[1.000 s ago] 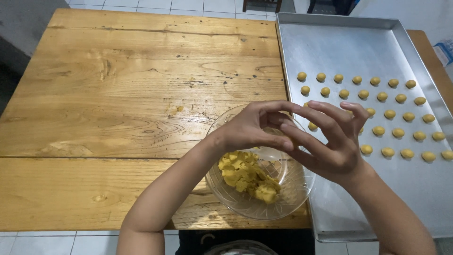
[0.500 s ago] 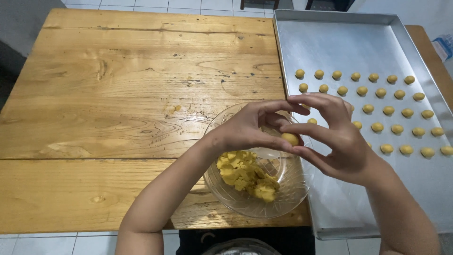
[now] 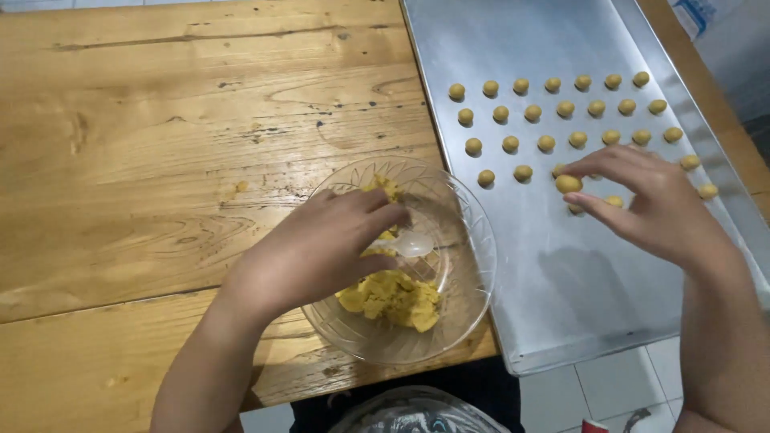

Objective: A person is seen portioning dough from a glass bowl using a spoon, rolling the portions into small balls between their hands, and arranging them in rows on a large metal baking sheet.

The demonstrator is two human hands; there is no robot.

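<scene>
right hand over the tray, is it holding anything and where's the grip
The right hand pinches a small yellow dough ball by its sides between thumb and fingertips, over the metal tray.

Only one candidate: a package at the top right corner, just past the far right edge of the metal tray. It's cropped by the frame, so only a corner shows; white or pale with a blue printed patch. Shape can't be told beyond a flat, slightly angled face. Too small and cut off to say more. No other labels, no signs, no screens anywhere in view.
</scene>
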